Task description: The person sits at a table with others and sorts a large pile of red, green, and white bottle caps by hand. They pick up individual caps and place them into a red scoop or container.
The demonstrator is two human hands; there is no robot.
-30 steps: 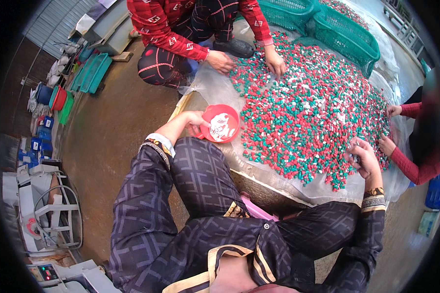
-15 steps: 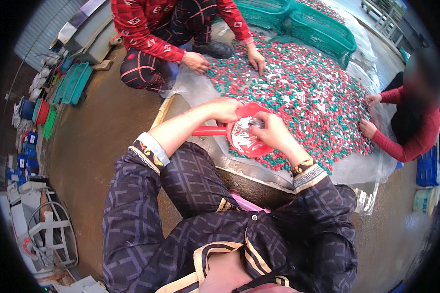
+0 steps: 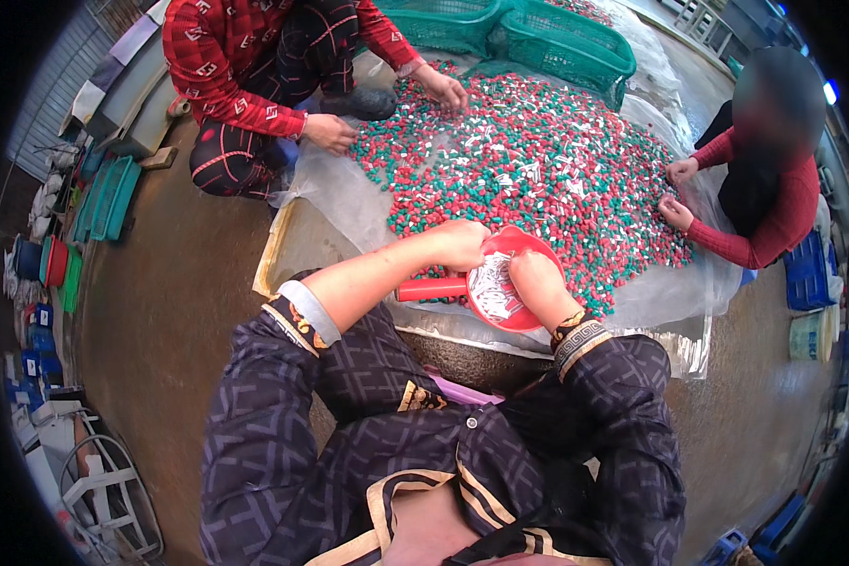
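Observation:
A red plastic dipper (image 3: 552, 247) with a straight handle sits at the near edge of a spread heap of small red, green and white pieces (image 3: 538, 179). White slender pieces (image 3: 489, 288) lie inside its bowl. My left hand (image 3: 460, 245) is closed at the bowl's upper left rim, gripping it. Over the right side of the bowl is my right hand (image 3: 536, 281), back of the hand up; its fingers point away and are hidden, so what they hold does not show.
Across the heap, a person in a red patterned sleeve (image 3: 387, 33) has both hands at the pieces. Another person's hands (image 3: 674, 212) work on the right. Green baskets (image 3: 575, 47) stand at the back. Clear plastic sheeting (image 3: 340, 203) lies under the heap, beside wet brown floor (image 3: 160, 330).
The view has shifted, moving the surroundings left in the picture. My right hand has come down over the dipper's bowl; before, its thumb and fingers showed pinched together above the white pieces.

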